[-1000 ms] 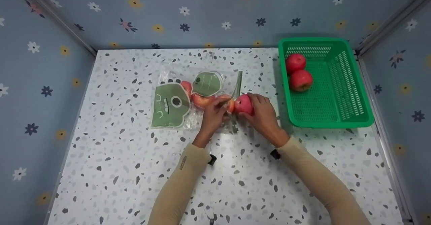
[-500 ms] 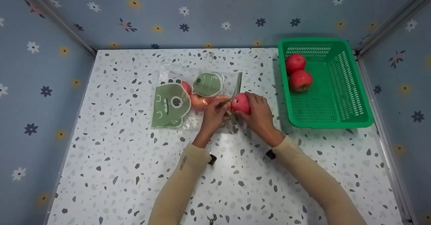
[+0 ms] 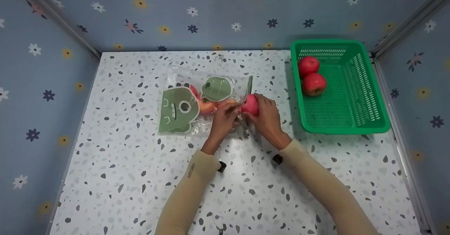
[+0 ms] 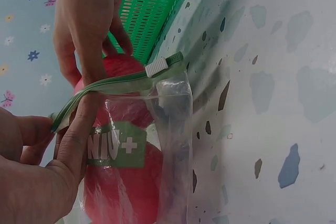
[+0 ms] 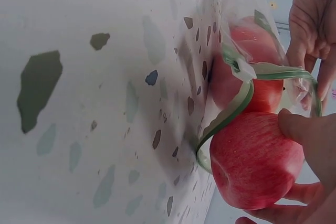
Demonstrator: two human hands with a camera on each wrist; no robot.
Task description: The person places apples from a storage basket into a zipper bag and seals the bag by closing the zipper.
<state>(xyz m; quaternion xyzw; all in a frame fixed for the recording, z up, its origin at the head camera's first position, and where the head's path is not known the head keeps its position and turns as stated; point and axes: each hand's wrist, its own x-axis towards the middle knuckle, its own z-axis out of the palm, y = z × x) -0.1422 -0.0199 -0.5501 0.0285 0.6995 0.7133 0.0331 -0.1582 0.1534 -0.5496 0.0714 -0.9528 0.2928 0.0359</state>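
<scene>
A clear zip bag [image 3: 177,110] with green cartoon prints lies on the speckled table, its mouth facing right. Several red apples [image 3: 207,107] show through the plastic. My left hand [image 3: 222,121] pinches the upper edge of the bag's mouth between thumb and fingers. In my right hand [image 3: 270,117] is a red apple [image 5: 254,161], gripped with fingers and thumb, partly inside the green zip rim [image 5: 226,116]. Another apple [image 5: 265,95] sits just beyond it in the bag. A white zip slider [image 4: 156,67] is on the rim near its lower corner.
To the right stands a green plastic basket [image 3: 297,94] with two red apples [image 3: 314,84] along its left side. Blue flowered panels [image 3: 218,13] border the table [image 3: 133,178] at the back and both sides.
My right hand has moved left with the apple, from just outside the bag's mouth into the opening. The apples inside have shifted slightly left. My left hand keeps its place on the rim.
</scene>
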